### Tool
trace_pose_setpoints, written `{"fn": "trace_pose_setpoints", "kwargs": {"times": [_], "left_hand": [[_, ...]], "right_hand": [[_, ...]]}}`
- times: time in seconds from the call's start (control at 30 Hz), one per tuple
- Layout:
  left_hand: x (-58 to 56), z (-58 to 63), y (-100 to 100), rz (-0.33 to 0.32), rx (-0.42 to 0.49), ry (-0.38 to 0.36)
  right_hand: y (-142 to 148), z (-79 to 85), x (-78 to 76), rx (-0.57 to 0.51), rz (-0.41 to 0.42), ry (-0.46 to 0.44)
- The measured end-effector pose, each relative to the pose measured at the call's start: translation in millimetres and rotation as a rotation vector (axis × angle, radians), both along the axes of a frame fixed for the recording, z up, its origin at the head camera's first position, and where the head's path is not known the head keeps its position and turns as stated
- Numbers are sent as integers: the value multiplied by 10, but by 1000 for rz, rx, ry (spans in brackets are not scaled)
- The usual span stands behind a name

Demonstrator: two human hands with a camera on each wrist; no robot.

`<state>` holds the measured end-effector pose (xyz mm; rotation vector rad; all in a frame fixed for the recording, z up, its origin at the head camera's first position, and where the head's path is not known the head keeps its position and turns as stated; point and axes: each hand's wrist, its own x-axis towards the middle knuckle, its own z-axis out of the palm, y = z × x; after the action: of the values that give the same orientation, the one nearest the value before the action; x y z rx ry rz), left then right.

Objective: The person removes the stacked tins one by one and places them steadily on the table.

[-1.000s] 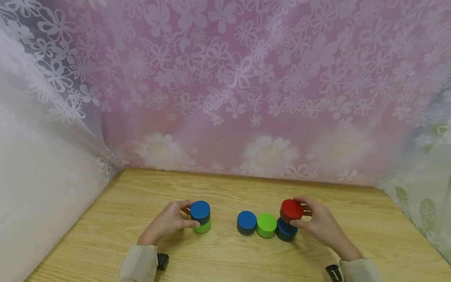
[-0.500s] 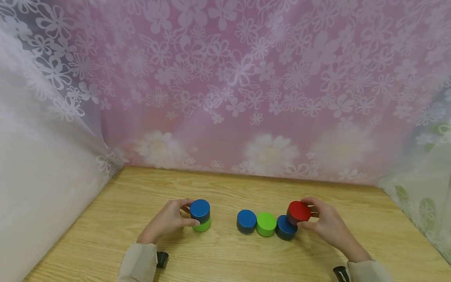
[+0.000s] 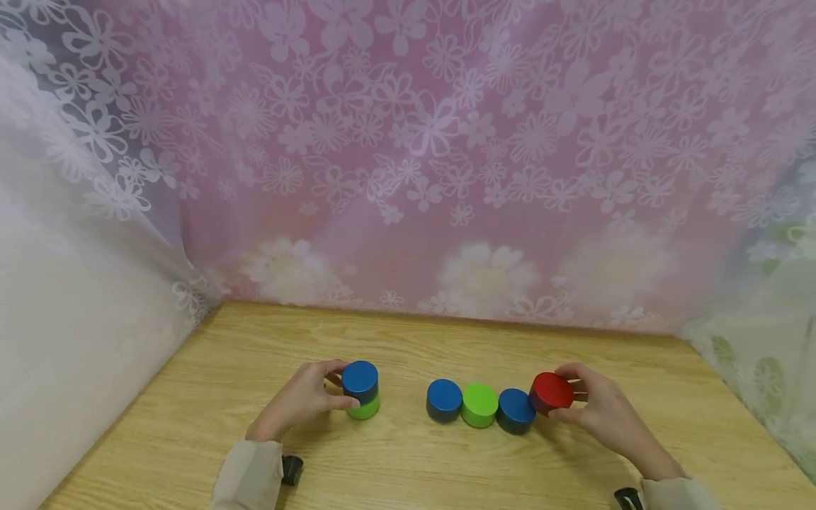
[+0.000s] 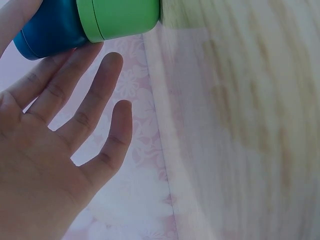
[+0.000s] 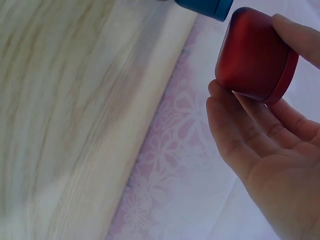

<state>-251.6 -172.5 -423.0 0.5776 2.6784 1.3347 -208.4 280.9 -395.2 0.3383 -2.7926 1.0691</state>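
My left hand [image 3: 304,398] pinches a blue round tin [image 3: 360,381] between thumb and fingers. The blue tin is stacked on a green tin [image 3: 365,409]; in the left wrist view the two meet end to end. My right hand [image 3: 605,411] grips a red round tin [image 3: 552,392], thumb on the near side and fingers behind. In the right wrist view the red tin [image 5: 257,55] is raised off the wood, with a blue tin [image 5: 207,6] just beyond it. That blue tin [image 3: 516,412] ends a row with a green tin [image 3: 479,406] and another blue tin [image 3: 443,401].
The tins stand on a light wooden table [image 3: 395,467]. A pink flowered curtain [image 3: 408,177] hangs along its back edge, with pale cloth [image 3: 83,283] at the left side and more flowered cloth [image 3: 765,340] at the right. Both sleeves carry black straps at the wrist.
My right hand has moved the red tin rightward and down, from over the right-hand blue tin to beside it. My left hand keeps its grip and has hardly moved.
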Motion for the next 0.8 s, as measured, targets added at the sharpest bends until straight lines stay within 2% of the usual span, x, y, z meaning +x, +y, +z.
{"fn": "trace_pose_setpoints", "kwargs": {"times": [0.17,0.4,0.8], "left_hand": [[-16,20,20,-18,14,2],[20,17,-7,-10,5,18],[36,40,-2,10,6,-12]], "right_hand": [[84,-7,3,8,-4,-15],[84,12,-39,20,16,-30],[124,-22,-44,50,29,-79]]}}
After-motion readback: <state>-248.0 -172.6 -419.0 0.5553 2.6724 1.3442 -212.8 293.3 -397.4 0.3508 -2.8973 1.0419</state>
